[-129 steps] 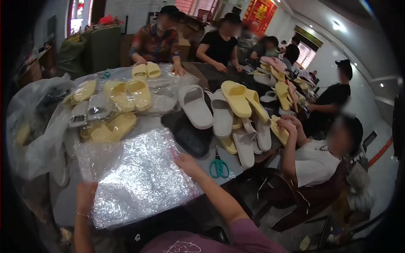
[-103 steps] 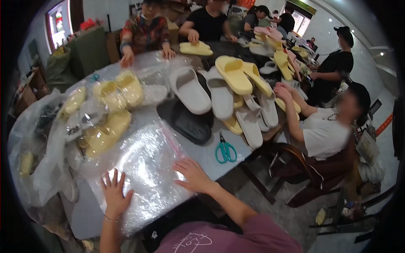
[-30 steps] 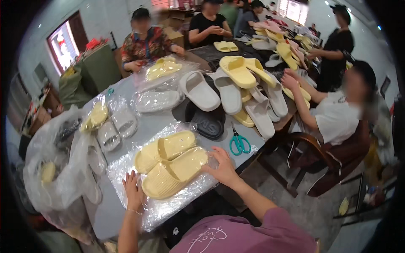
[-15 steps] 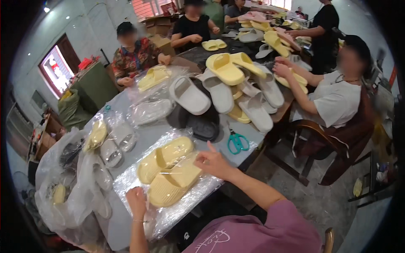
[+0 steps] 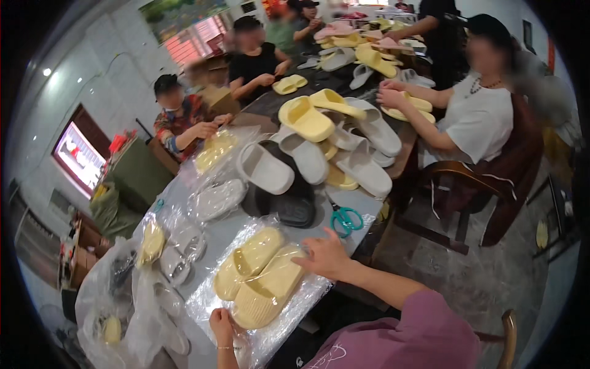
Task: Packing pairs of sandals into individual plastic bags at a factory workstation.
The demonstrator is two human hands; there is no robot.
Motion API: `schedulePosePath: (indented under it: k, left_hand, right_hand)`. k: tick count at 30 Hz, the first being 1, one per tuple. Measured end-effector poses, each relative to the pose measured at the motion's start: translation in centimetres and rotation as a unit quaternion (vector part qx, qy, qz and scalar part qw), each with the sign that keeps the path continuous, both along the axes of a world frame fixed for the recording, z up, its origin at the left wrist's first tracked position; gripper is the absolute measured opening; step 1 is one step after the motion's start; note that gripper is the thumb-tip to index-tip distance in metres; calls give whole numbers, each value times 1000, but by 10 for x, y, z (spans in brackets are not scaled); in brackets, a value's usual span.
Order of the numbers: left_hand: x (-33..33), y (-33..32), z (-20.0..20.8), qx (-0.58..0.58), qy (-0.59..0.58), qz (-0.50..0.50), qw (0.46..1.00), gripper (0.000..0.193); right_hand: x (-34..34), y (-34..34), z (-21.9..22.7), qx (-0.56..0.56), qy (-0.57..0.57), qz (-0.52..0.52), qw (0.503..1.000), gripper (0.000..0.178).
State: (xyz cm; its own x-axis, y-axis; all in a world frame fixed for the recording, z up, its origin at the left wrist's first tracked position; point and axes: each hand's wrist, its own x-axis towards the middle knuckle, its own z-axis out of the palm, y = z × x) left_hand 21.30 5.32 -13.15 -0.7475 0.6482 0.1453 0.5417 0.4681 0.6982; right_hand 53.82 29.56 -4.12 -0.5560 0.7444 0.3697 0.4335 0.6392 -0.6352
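Note:
A pair of pale yellow slide slippers point(image 5: 258, 270) lies side by side in a clear plastic bag point(image 5: 206, 295) on the table in front of me. My left hand point(image 5: 222, 327) is closed at the bag's near left edge, beside the heel of the nearer slipper, and appears to pinch the film. Over the right end of that slipper, my right hand point(image 5: 326, 255) has its fingers apart, the lower ones touching the plastic. Green-handled scissors point(image 5: 345, 220) rest just beyond my right hand.
A heap of loose grey and yellow slippers point(image 5: 319, 138) covers the table's middle, with a black slipper point(image 5: 295, 209) at its near side. Bagged slippers point(image 5: 175, 264) and a large plastic sack point(image 5: 104, 307) occupy the left. Co-workers sit along both sides; a wooden chair point(image 5: 448, 172) stands right.
The view has shifted, so the table scene sits lower. My left hand stays at the bag's near edge; my right hand stays by the slipper's end, its fingers slightly more spread.

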Motion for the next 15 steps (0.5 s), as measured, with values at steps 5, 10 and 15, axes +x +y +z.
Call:
schedulePosePath:
  k: [5, 10, 15]
  left_hand:
    - [30, 21, 36, 56, -246, 22, 967, 18]
    - [21, 18, 40, 101, -283, 38, 953, 17]
    - [17, 16, 38, 127, -281, 36, 951, 19]
  right_hand:
    - [-11, 6, 11, 128, 48, -51, 989, 47]
    - [-23, 11, 7, -18, -40, 25, 999, 32]
    - [-14, 30, -24, -194, 73, 24, 978, 29]
